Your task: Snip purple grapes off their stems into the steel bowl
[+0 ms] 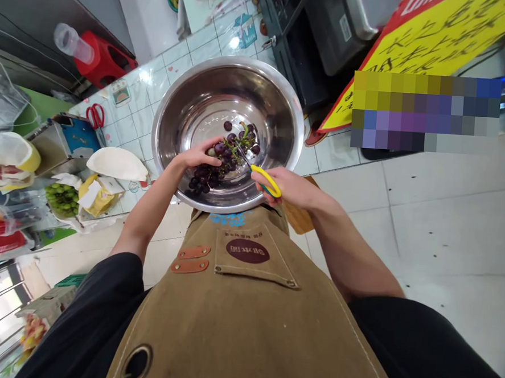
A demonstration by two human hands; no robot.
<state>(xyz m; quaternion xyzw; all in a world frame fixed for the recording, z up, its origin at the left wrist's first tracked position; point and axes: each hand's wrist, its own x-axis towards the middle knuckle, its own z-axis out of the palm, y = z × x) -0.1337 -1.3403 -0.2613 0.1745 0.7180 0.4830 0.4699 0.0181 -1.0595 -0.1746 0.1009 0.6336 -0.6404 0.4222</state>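
Note:
A bunch of dark purple grapes (206,177) lies in a large steel basin (297,120), toward its near left side. My left hand (204,154) is closed around the upper part of the bunch. In my right hand (274,182) are scissors (265,178) with yellow handles, their blades reaching among the green stems. A few grapes (228,126) rest on the basin floor beyond the bunch. The blade tips are partly hidden by stems.
On the tiled counter (145,94) at the left are red scissors (95,115), a white oval dish (117,163) and green grapes (63,199). A red jug (102,60) stands behind. Black equipment and a yellow sign (415,50) are at the right.

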